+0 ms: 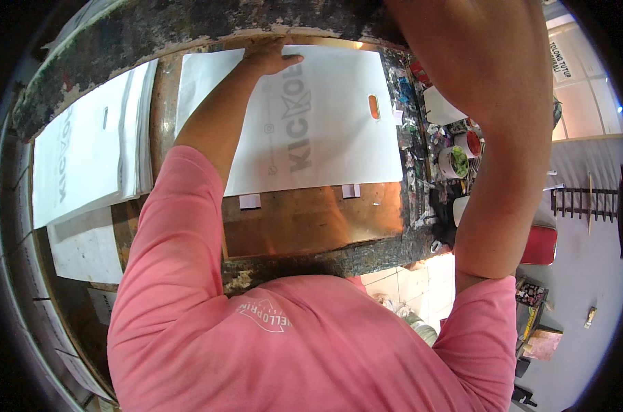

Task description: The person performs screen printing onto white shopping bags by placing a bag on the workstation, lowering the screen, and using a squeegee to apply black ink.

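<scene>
A flat white bag (339,151) with grey print and an oval handle cut-out lies on the brown work board (298,230). My left hand (269,58) rests at the bag's far edge, its thumb stretched out to the right; its other fingers are partly hidden beside the dark frame. That thick, paint-stained frame (188,20) spans the top of the view above the bag. My right arm (500,123) reaches up past the top edge, so its hand is out of sight. Two small pale tabs (250,201) sit along the bag's near edge.
On the left stands a stack of similar white printed bags (85,147). Right of the board, a paint-crusted ledge (414,151) borders several containers, including a tub with green contents (454,163) and a red one (469,143). A red case (539,246) and a dark rack (586,201) are farther right.
</scene>
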Demonstrator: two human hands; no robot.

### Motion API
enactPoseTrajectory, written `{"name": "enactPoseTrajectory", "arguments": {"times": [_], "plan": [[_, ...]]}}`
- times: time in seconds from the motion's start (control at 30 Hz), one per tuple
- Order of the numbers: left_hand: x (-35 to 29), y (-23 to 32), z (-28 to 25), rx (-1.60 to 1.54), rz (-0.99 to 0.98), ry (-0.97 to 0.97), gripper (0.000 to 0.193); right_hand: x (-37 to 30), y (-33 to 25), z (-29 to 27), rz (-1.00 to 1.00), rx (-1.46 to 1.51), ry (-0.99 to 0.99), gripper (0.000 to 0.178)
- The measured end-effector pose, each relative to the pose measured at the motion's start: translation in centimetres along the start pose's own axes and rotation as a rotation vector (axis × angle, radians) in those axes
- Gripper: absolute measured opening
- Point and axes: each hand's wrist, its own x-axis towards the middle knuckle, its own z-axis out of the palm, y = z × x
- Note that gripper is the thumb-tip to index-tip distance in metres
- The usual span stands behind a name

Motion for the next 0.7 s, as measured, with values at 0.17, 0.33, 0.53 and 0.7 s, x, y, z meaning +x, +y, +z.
{"name": "enactPoseTrajectory", "arguments": {"times": [0.17, 0.33, 0.53, 0.7], "plan": [[-1.2, 2.3, -3.2, -0.039, -0.006, -0.11, 0.088, -0.1, 0.1, 0.0, 0.046, 0.001, -0.018, 0.042], [-5.0, 0.8, -5.0, 0.058, 0.026, 0.189, 0.085, -0.1, -0.5, 0.3, -0.021, 0.029, -0.022, 0.041], [-23.6, 10.2, -24.3, -0.791, -0.167, 0.031, 0.041, -0.4, 0.9, -0.4, -0.073, -0.184, -0.015, 0.039], [-34.3, 13.4, -33.3, -2.025, 0.088, 0.525, 0.104, -6.5, 1.5, 2.3, -0.206, -0.248, 0.064, 0.053]]}}
